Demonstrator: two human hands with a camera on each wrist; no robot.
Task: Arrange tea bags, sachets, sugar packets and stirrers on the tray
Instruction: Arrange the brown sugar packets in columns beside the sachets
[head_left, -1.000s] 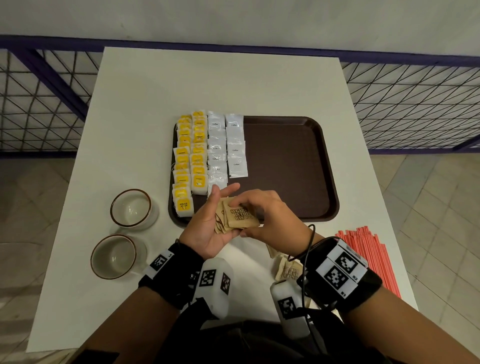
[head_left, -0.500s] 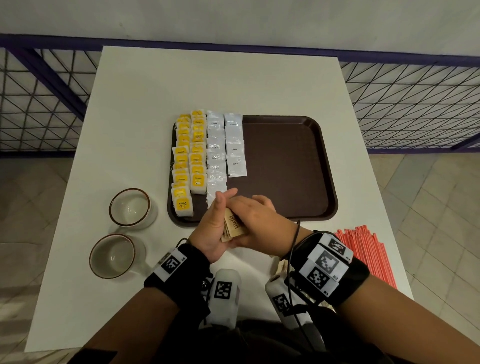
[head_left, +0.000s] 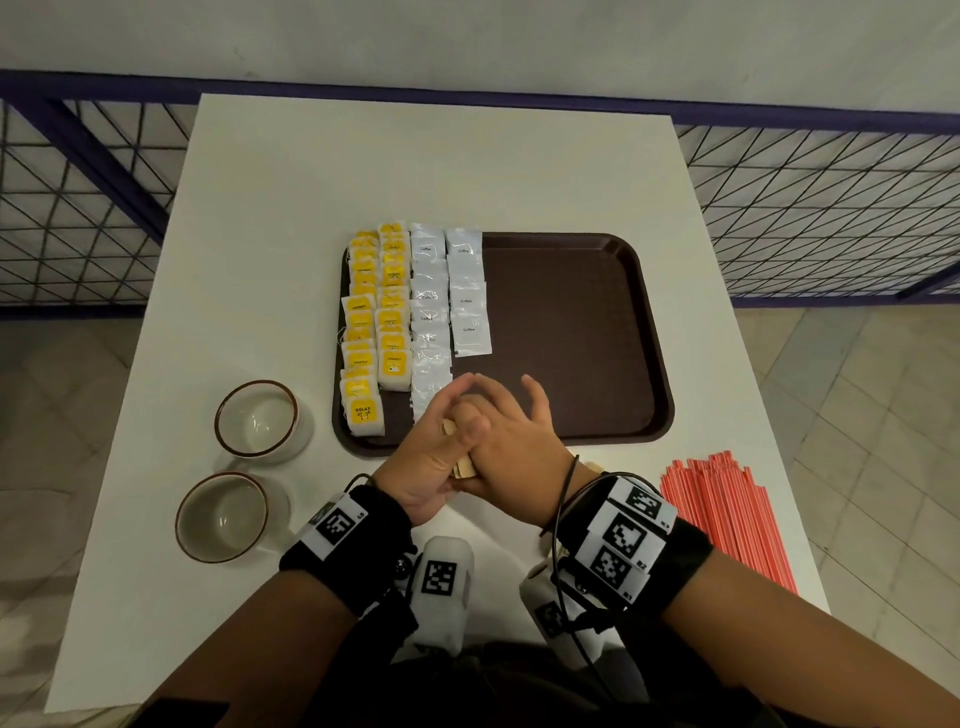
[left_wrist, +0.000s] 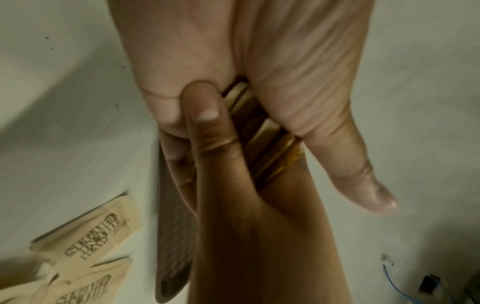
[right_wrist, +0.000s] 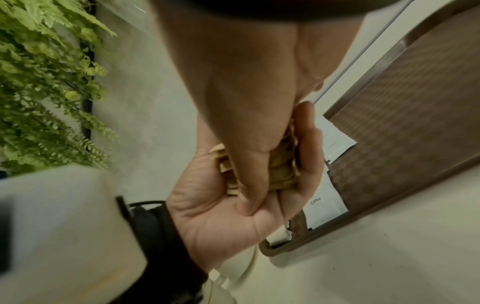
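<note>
a person's left hand (head_left: 431, 447) and right hand (head_left: 511, 441) meet at the lower centre of the head view, just over the near rim of a brown plastic tray (head_left: 597, 332), pressing a stack of brown sugar packets (head_left: 460, 467) between them. the left wrist view shows the packet edges (left_wrist: 262, 142) fanned between the left palm and the right thumb, which lies across them; in the right wrist view the left fingers (right_wrist: 306, 144) curl round the far side of the stack (right_wrist: 283, 164). both hands are grasping the packets, the right hand's outer fingers lifted free above the tray.

on the left part of the tray, two columns of yellow-labelled tea bags (head_left: 374, 322) run from the far rim to the near rim, the nearest one printed "relax". just right of them lie two columns of white coffee sachets (head_left: 449, 296), overlapping like tiles. the right half of the tray shows bare brown surface.

more sugar packets (left_wrist: 85, 236) lie loose on the white table (head_left: 415, 166) in the lower left of the left wrist view. a bundle of red stirrers (head_left: 727, 519) lies on the table at the lower right of the head view, well apart from the tray. two glass cups with brown rims (head_left: 244, 457) stand at the lower left, beside the tray. a dark metal railing (head_left: 805, 197) runs behind the table.
</note>
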